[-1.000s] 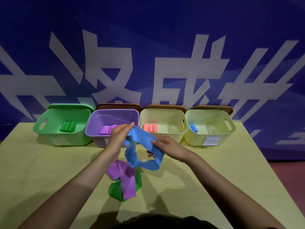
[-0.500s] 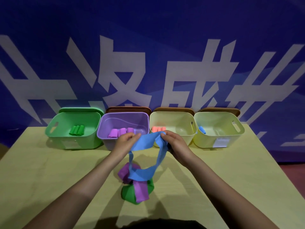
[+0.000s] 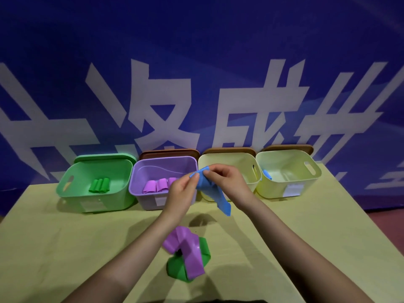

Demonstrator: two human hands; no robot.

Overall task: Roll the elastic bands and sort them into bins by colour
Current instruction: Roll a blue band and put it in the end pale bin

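A blue band [image 3: 215, 194] hangs in the air in front of the bins, doubled flat. My left hand [image 3: 182, 194] pinches its top edge and my right hand [image 3: 227, 182] pinches the same end from the other side. On the table below lie a purple band [image 3: 185, 246] draped over a green band [image 3: 177, 266]. Four bins stand in a row: a green bin [image 3: 67, 189] with green rolls [image 3: 99, 185], a purple bin [image 3: 140, 193] with purple rolls [image 3: 156, 185], a cream bin [image 3: 247, 186], and a second cream bin [image 3: 306, 184] holding a blue roll [image 3: 267, 174].
The yellow-green table [image 3: 65, 248] ends at a slanted right edge, with red floor beyond. Lids stand behind the bins against a blue banner with white characters. Pink rolls in the middle cream bin are hidden by my right hand.
The blue band, earlier a wide hanging loop between spread hands, is now gathered flat. Both hands have come together and risen to bin height, lifting it off the loose bands.
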